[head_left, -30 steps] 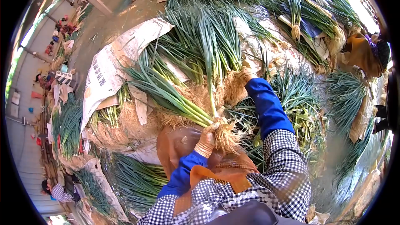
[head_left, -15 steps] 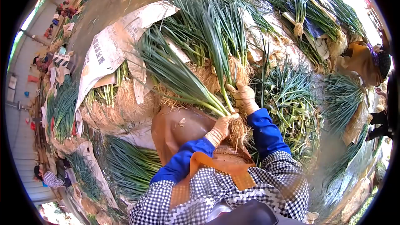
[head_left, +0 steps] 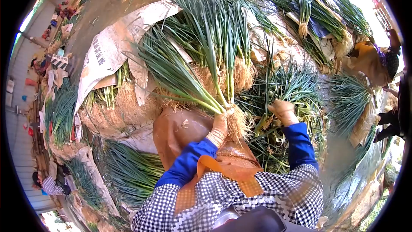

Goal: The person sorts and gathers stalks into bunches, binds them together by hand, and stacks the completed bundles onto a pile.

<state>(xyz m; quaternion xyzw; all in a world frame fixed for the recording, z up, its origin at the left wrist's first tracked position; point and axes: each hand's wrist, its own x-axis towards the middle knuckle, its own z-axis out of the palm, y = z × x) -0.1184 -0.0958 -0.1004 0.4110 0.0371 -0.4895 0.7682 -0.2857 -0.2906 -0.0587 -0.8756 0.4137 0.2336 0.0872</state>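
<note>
In the head view, the left hand (head_left: 220,128) is clamped round the bunch (head_left: 193,85), whose roots (head_left: 239,125) hang over the apron (head_left: 178,135). Right of the apron, the right hand (head_left: 284,111) curls above the leaf pile (head_left: 300,87); whether it grips anything, I cannot tell.

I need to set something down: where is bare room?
Bare floor lies beyond the white sack, upper left; a grey strip separates the leaf pile from leafy bundles at right. Crowded: around the left hand and held bundle.
</note>
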